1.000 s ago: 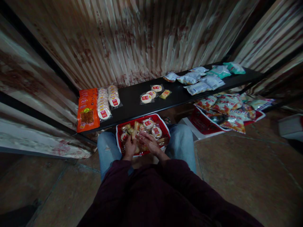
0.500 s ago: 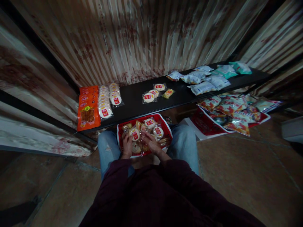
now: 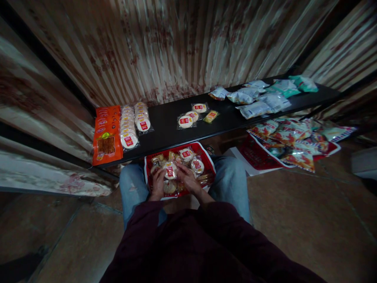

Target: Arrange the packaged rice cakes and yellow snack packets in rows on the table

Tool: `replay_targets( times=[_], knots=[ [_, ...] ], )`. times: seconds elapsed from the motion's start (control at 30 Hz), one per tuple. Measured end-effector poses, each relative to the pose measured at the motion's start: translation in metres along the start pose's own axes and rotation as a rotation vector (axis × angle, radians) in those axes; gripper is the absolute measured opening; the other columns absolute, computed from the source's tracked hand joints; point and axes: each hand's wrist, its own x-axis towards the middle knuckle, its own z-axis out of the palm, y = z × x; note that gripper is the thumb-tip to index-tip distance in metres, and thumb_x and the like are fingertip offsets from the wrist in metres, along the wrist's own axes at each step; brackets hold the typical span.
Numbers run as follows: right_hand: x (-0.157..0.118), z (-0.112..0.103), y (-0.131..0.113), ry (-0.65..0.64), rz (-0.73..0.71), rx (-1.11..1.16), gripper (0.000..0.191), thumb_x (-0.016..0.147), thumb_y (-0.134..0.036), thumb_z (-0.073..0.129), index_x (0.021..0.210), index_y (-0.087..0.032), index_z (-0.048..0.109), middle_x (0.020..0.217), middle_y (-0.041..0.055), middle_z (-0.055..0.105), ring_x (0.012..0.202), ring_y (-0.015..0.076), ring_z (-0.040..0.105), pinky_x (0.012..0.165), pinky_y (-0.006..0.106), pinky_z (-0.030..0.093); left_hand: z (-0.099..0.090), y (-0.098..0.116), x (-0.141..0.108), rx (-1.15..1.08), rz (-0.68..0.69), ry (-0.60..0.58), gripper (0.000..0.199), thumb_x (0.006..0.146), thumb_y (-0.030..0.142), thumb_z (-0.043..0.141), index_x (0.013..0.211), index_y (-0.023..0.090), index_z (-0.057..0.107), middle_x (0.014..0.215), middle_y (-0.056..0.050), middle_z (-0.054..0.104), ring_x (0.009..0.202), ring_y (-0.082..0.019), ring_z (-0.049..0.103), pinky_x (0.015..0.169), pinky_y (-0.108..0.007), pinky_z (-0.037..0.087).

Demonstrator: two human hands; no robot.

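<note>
A red basket with a white rim (image 3: 212, 163) rests between my knees, filled with small wrapped snacks. Over it is a round white rice cracker packet (image 3: 170, 170) with a red label. My left hand (image 3: 158, 183) pinches its left edge. On the other side, the fingers of my right hand (image 3: 189, 179) close on its right edge. Two more round cracker packets, an upper one (image 3: 186, 154) and a right one (image 3: 197, 165), lie in the basket beyond my right hand. Thin stick-shaped snacks (image 3: 203, 178) lie at its right side.
A black shelf (image 3: 163, 135) spans ahead. On it lie orange bags (image 3: 106, 137), overlapping cracker rows (image 3: 129, 135), loose crackers (image 3: 186, 121), a yellow packet (image 3: 211, 116), white bags (image 3: 255, 108) and green bags (image 3: 284, 88). Below right, another red basket (image 3: 259, 155) holds chip bags (image 3: 290, 131).
My right hand's fingers have moved in to the right edge of the cracker packet. The packet has turned slightly and shifted a little right. The view has shifted slightly.
</note>
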Motion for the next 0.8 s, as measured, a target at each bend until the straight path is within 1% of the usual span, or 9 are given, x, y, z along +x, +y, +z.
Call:
replay_targets(
  times=[0.1,0.2,0.3,0.37,0.47,0.57,0.63,0.7,0.8],
  knots=[
    [-0.002,0.002,-0.003,-0.001,0.039,0.063,0.048,0.060,-0.047,0.080,0.102,-0.025,0.070,0.102,0.0033,0.072,0.089,0.0213,0.067,0.083,0.036,0.054,0.003,0.002,-0.003,-0.058,-0.078,0.005,0.023,0.065,0.032,0.070,0.080,0.016,0.072,0.091,-0.006,0.070,0.091,-0.019,0.064,0.084,-0.030,0.050],
    [-0.004,0.003,-0.007,-0.002,0.103,0.156,0.047,0.059,-0.045,0.081,0.099,-0.024,0.070,0.102,0.0035,0.072,0.087,0.0214,0.068,0.079,0.036,0.055,0.005,0.007,-0.006,-0.080,-0.097,0.002,0.024,0.067,0.032,0.068,0.082,0.014,0.072,0.089,-0.006,0.071,0.090,-0.020,0.065,0.083,-0.030,0.050],
    [-0.007,0.003,-0.009,-0.020,0.142,0.235,0.047,0.056,-0.043,0.084,0.096,-0.022,0.070,0.100,0.0041,0.073,0.087,0.0231,0.069,0.079,0.038,0.056,0.005,0.010,-0.008,-0.065,-0.092,-0.008,0.021,0.070,0.028,0.066,0.083,0.014,0.072,0.092,-0.008,0.071,0.093,-0.021,0.065,0.087,-0.031,0.049],
    [-0.009,0.001,-0.010,-0.030,0.155,0.269,0.050,0.055,-0.042,0.085,0.099,-0.023,0.069,0.100,0.0039,0.073,0.089,0.0239,0.069,0.080,0.040,0.057,0.004,0.009,-0.007,-0.062,-0.095,-0.032,0.020,0.071,0.028,0.067,0.084,0.014,0.073,0.096,-0.009,0.071,0.098,-0.022,0.065,0.091,-0.031,0.048],
    [-0.012,0.000,-0.010,-0.051,0.172,0.298,0.055,0.059,-0.039,0.084,0.110,-0.027,0.066,0.100,0.0032,0.074,0.089,0.0242,0.070,0.081,0.045,0.057,0.004,0.003,-0.004,-0.071,-0.104,-0.081,0.024,0.070,0.031,0.071,0.089,0.016,0.072,0.099,-0.009,0.070,0.103,-0.024,0.063,0.094,-0.032,0.047],
    [-0.013,-0.001,-0.010,-0.070,0.176,0.326,0.055,0.064,-0.035,0.081,0.116,-0.029,0.062,0.097,0.0027,0.074,0.087,0.0229,0.070,0.083,0.047,0.058,0.003,-0.006,0.000,-0.090,-0.107,-0.100,0.032,0.070,0.037,0.072,0.095,0.016,0.070,0.100,-0.009,0.070,0.100,-0.022,0.064,0.092,-0.033,0.048],
    [-0.013,-0.001,-0.010,-0.065,0.182,0.332,0.052,0.066,-0.033,0.080,0.114,-0.028,0.062,0.095,0.0024,0.074,0.086,0.0218,0.070,0.083,0.047,0.058,0.002,-0.012,0.004,-0.095,-0.087,-0.109,0.037,0.070,0.040,0.071,0.097,0.016,0.069,0.101,-0.008,0.069,0.095,-0.021,0.065,0.089,-0.033,0.050],
    [-0.013,-0.001,-0.009,-0.051,0.190,0.331,0.048,0.066,-0.032,0.080,0.111,-0.027,0.063,0.094,0.0018,0.074,0.085,0.0211,0.070,0.083,0.046,0.058,0.000,-0.017,0.007,-0.076,-0.037,-0.109,0.039,0.069,0.041,0.071,0.098,0.015,0.067,0.101,-0.007,0.068,0.092,-0.020,0.065,0.085,-0.032,0.051],
    [-0.013,-0.001,-0.008,-0.036,0.197,0.341,0.045,0.064,-0.031,0.081,0.105,-0.026,0.065,0.093,0.0011,0.073,0.084,0.0207,0.070,0.081,0.044,0.059,-0.002,-0.021,0.010,-0.033,0.043,-0.106,0.036,0.071,0.040,0.069,0.098,0.016,0.066,0.101,-0.007,0.067,0.093,-0.019,0.065,0.084,-0.032,0.052]
  ],
)
